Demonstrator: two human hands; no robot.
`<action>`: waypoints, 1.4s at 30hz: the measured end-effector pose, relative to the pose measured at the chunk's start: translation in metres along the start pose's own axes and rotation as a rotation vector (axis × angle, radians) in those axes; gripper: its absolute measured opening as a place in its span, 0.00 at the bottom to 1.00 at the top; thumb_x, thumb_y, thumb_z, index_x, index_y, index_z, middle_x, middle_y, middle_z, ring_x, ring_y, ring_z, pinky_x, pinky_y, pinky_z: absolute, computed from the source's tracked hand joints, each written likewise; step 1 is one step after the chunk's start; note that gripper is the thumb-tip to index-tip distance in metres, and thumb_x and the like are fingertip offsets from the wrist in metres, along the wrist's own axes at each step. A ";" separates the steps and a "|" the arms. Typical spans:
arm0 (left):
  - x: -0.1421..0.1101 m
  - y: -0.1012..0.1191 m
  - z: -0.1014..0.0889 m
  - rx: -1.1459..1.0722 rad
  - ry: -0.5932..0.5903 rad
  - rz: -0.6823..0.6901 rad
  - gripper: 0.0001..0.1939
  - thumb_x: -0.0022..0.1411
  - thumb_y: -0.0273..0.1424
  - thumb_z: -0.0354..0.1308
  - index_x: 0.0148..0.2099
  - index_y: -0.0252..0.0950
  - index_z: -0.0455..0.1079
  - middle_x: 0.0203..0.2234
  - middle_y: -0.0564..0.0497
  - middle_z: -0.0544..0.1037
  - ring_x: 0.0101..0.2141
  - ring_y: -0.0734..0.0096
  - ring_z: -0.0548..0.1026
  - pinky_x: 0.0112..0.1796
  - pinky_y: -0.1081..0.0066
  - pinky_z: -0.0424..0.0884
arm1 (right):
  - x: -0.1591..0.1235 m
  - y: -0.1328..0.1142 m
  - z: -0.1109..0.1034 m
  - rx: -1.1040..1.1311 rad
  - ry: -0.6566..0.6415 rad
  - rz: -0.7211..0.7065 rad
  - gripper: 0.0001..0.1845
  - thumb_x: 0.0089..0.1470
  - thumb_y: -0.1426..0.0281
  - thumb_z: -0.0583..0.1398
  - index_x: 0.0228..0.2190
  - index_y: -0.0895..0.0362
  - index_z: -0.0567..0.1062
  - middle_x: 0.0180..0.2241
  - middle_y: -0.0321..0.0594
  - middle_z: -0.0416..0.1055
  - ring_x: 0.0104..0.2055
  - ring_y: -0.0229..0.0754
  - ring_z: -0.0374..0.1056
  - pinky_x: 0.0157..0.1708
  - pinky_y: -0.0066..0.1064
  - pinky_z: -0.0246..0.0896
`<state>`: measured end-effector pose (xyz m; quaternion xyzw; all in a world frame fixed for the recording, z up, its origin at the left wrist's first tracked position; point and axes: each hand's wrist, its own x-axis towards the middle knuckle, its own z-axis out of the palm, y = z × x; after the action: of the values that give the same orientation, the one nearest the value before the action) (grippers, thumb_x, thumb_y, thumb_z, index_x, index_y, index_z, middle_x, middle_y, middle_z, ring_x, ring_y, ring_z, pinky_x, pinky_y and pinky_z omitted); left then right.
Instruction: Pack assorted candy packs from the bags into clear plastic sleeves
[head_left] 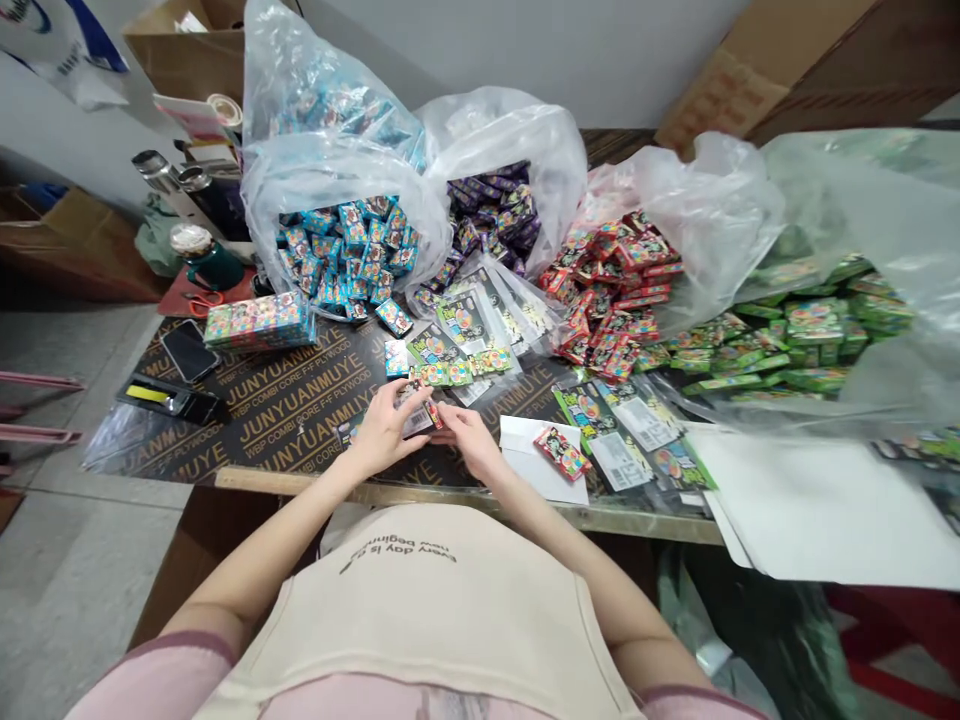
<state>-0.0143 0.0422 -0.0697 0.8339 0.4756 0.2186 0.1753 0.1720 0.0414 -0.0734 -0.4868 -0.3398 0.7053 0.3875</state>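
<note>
At the table's front edge, my left hand [384,430] curls its thumb and fingers around a small printed box [417,395], dark with red at its end. My right hand [471,440] is closed against the same box from the right, its fingertips at the red end. How many boxes lie between the hands is partly hidden. Just beyond them is a row of small green boxes [459,373] on clear plastic packaging with printed cards [450,325]. A single blue box [393,317] lies behind that row. To the right, a red box [562,453] rests on white paper [525,468].
Clear bags spill blue boxes [352,245], purple boxes [495,215], red boxes [619,290] and green boxes [817,320] along the back. At left are stacked boxes [259,320], a phone [189,350], a stapler [169,398] and a green mug [210,262]. White sheets [825,510] overhang the right edge.
</note>
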 end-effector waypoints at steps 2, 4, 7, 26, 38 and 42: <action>-0.001 0.004 0.005 0.056 -0.030 0.025 0.29 0.57 0.35 0.61 0.61 0.40 0.60 0.57 0.38 0.56 0.57 0.47 0.59 0.54 0.50 0.61 | -0.003 0.016 0.011 0.242 0.012 0.119 0.21 0.37 0.51 0.68 0.23 0.56 0.75 0.23 0.37 0.73 0.25 0.41 0.69 0.31 0.36 0.69; -0.003 0.009 0.008 0.077 -0.062 0.037 0.27 0.58 0.36 0.61 0.59 0.40 0.63 0.57 0.37 0.56 0.57 0.46 0.59 0.53 0.49 0.61 | -0.003 0.026 0.015 0.337 0.072 0.143 0.19 0.33 0.55 0.71 0.21 0.57 0.75 0.21 0.35 0.72 0.23 0.38 0.68 0.28 0.34 0.69; -0.005 0.013 0.008 0.069 -0.108 0.048 0.25 0.57 0.36 0.61 0.56 0.40 0.65 0.57 0.37 0.58 0.56 0.46 0.59 0.53 0.49 0.62 | -0.004 0.031 0.012 0.259 0.121 0.108 0.20 0.29 0.56 0.72 0.22 0.57 0.75 0.21 0.36 0.73 0.23 0.39 0.68 0.26 0.33 0.67; -0.018 -0.025 -0.006 0.210 -0.167 -0.235 0.40 0.47 0.28 0.62 0.63 0.36 0.55 0.54 0.39 0.64 0.54 0.50 0.63 0.52 0.55 0.62 | 0.070 0.004 -0.012 -1.514 0.129 -0.669 0.26 0.55 0.64 0.60 0.55 0.53 0.67 0.48 0.50 0.67 0.52 0.55 0.59 0.53 0.50 0.44; -0.031 -0.054 -0.007 0.120 -0.283 -0.118 0.45 0.49 0.32 0.64 0.67 0.40 0.48 0.55 0.41 0.64 0.54 0.52 0.64 0.53 0.57 0.61 | -0.001 0.026 -0.046 -1.337 -0.198 -0.453 0.55 0.38 0.54 0.70 0.63 0.52 0.54 0.51 0.52 0.60 0.49 0.56 0.65 0.47 0.47 0.63; -0.038 -0.059 -0.010 0.183 -0.314 -0.138 0.49 0.47 0.38 0.66 0.67 0.37 0.48 0.55 0.39 0.64 0.54 0.49 0.63 0.53 0.55 0.60 | 0.008 0.014 -0.061 -1.339 -0.372 -0.465 0.49 0.41 0.73 0.65 0.63 0.51 0.53 0.66 0.54 0.44 0.65 0.62 0.46 0.56 0.57 0.50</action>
<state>-0.0789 0.0391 -0.0984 0.8356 0.5163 0.0293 0.1852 0.2254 0.0485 -0.1071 -0.4067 -0.8527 0.3172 0.0826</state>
